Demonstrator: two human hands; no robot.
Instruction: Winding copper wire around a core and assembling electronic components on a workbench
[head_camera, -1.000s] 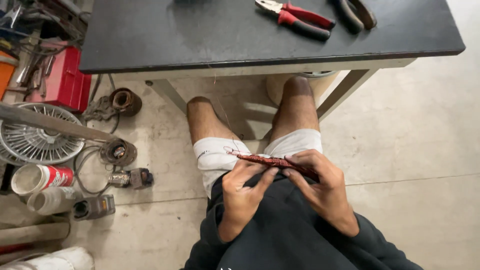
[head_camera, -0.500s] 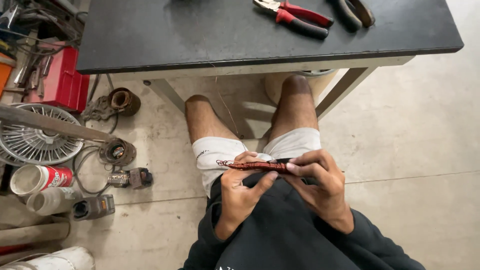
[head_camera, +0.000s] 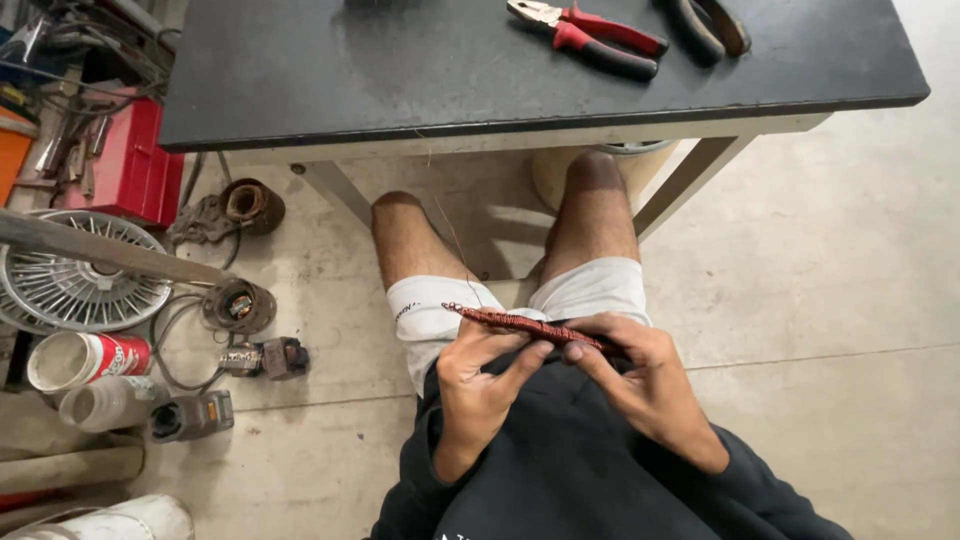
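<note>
Pinching coiled wire bundle (head_camera: 520, 325), hands (head_camera: 560, 375) curled.

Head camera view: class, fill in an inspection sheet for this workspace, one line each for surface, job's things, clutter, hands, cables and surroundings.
Surface: black table top holds red-handled pliers and dark-handled pliers.
Job's things: thin reddish wire-wound bundle, held level over the lap.
Clutter: on the floor, wire fan guard, red toolbox, motor coils, white-and-red can.
Hands: left hand and right hand both grip the bundle with their fingers.
Cables: black cable looped on the floor by the coils.
Surroundings: concrete floor; person seated, knees under the table.
</note>
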